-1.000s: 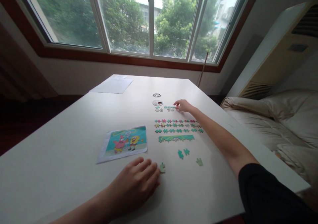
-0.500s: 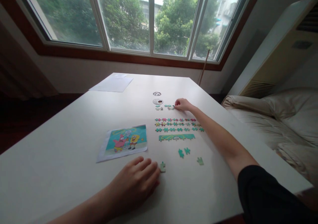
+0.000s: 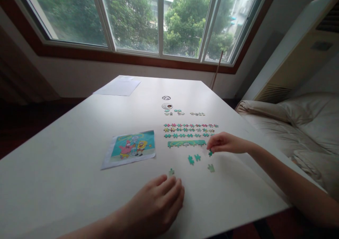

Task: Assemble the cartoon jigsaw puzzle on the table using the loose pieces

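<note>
My right hand [image 3: 226, 142] pinches a green puzzle piece [image 3: 210, 153] at the right end of a joined green strip [image 3: 186, 143]. My left hand [image 3: 162, 200] rests palm down near the table's front with fingers loosely bent. Its fingertips lie beside a pale green puzzle piece [image 3: 171, 171]; anything under the palm is hidden. Between the hands lie two teal puzzle pieces [image 3: 191, 160] and another pale green puzzle piece [image 3: 210, 168]. Beyond the strip, loose puzzle pieces [image 3: 185, 129] form several rows. Left of these lies a printed cartoon picture [image 3: 134, 146].
Further back on the white table [image 3: 66, 154] are more small puzzle pieces [image 3: 198, 114] and two round discs [image 3: 167, 106]. A white sheet [image 3: 119, 87] lies at the far left corner. A cream sofa [image 3: 291, 126] stands to the right, and a window [image 3: 132, 20] is behind.
My right hand has come back from the far pieces to the strip's right end, holding a green piece. My left hand has shifted slightly right and nearer. The view has tilted a little.
</note>
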Demonstrator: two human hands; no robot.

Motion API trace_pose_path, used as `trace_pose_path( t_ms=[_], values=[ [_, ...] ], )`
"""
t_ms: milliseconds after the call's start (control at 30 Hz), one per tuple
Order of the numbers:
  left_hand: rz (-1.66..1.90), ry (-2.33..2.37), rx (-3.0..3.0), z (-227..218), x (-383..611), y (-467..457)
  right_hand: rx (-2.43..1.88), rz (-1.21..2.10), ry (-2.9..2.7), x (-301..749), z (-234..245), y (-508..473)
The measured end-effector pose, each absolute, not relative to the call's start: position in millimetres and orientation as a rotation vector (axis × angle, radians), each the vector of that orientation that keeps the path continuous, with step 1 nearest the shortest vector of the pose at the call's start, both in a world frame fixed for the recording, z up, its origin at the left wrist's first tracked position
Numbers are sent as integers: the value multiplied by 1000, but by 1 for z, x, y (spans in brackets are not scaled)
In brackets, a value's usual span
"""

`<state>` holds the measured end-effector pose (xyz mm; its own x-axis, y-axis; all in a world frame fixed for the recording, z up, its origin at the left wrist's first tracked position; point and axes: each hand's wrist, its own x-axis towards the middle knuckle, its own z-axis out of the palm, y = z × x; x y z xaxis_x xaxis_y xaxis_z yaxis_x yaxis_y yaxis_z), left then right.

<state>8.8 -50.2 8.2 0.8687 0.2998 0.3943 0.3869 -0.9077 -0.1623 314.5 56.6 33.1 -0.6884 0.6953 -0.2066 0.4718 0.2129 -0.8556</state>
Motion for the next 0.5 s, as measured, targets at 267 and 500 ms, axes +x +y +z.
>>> trace_pose_path(
  t_ms=[267,500],
  values=[
    [-413,-575,-2958,12,74,-62,-1151,1455,-2150,318,12,46],
    [-403,-835,-3077,2,94,-57,-1161,1495,-2090,312,8,40]
  ],
)
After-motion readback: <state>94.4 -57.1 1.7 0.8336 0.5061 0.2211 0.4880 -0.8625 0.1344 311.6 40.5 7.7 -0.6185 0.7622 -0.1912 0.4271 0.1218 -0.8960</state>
